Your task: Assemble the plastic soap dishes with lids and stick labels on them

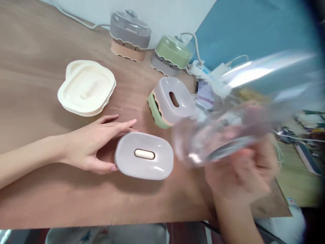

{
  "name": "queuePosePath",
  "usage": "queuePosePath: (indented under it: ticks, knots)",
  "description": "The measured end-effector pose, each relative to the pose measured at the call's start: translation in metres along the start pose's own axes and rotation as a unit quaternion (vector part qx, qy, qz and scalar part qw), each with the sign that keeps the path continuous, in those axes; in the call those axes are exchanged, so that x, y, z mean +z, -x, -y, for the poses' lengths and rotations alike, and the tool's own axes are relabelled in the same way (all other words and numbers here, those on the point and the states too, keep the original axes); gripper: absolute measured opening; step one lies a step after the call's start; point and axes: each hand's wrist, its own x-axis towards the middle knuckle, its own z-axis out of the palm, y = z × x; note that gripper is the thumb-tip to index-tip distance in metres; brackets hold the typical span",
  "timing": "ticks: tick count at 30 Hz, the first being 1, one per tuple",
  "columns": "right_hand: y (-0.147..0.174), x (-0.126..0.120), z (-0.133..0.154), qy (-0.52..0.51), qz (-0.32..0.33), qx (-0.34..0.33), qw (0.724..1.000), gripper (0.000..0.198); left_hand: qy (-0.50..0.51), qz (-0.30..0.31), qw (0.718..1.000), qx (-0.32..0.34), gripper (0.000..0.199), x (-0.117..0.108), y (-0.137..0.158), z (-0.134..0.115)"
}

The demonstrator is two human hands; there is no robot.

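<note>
- Right hand [243, 169]: fingers curled round clear plastic [195, 150], gripping it above the table. Plastic is colourless, see-through, with bright white glints; rounded at its left end, a long shiny part rising up and right from the grip. Motion blur; cannot tell whether one piece or several.
- Left hand [93, 145]: thumb and fingers spread well apart around the left end of the lilac-grey box [134, 169]; thumb tip at its near left corner, fingers beside the far left corner. Does not appear clenched; cannot tell how firm the contact is.
- Lilac-grey box: left of the right hand, directly right of the left hand. Smooth, glossy, rounded-oblong top; dark-edged slot in its middle filled by a cream bar [144, 154].
- Beyond the lilac-grey box, left of the held plastic: tilted-looking slotted box [177, 88], lilac-grey over peach and green, wavy edges, dark slot.
- Beyond the left hand: overlapping cream trays [101, 78], rounded corners.
- Farther out, by the wall: grey-and-peach box [129, 52] and green-and-grey box [172, 54], both with clear upper parts.
- Beneath all: brown wooden table [33, 84].
</note>
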Motion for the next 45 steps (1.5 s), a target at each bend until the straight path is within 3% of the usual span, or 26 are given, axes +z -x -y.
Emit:
queuePosePath:
  ticks: [3,6,9,13,17,20,22,31,38,45]
  knots:
    - [-0.004,0.016,0.010,-0.105,0.037,0.063,0.992,0.041,-0.005,-0.015,1.000,-0.001,0.093,0.004,0.000,0.001]
    - [-0.008,0.027,0.008,-0.044,0.076,0.110,0.990,0.030,0.000,-0.032,0.999,0.006,0.090,0.008,0.000,0.001]
    - [-0.008,0.032,0.004,0.002,0.098,0.108,0.989,0.025,0.009,-0.046,0.999,0.010,0.090,0.010,0.001,0.002]
    - [-0.006,0.031,0.008,-0.025,0.166,0.036,0.985,0.036,0.007,-0.045,0.999,0.004,0.085,0.011,0.002,0.001]
    - [-0.004,0.028,0.015,0.066,0.234,-0.106,0.964,0.055,0.012,-0.028,1.000,-0.008,0.083,0.010,0.004,0.002]
    - [-0.004,0.027,0.014,0.113,0.236,-0.199,0.944,0.050,-0.005,-0.024,1.000,0.010,0.084,0.008,0.004,0.005]
    - [-0.004,0.028,0.011,0.117,0.237,-0.228,0.937,0.048,-0.022,-0.002,0.999,0.025,0.083,0.006,0.004,0.006]
    - [-0.003,0.036,0.005,0.071,0.209,-0.227,0.949,0.047,-0.043,0.044,0.998,-0.001,0.070,0.000,-0.001,-0.002]
    - [-0.005,0.031,0.011,0.145,0.236,-0.234,0.932,0.045,-0.053,-0.001,0.998,0.023,0.065,0.004,0.002,0.002]
    - [0.025,0.024,0.017,0.159,0.191,-0.243,0.938,0.045,-0.082,-0.031,0.996,0.031,0.067,0.010,0.005,0.004]
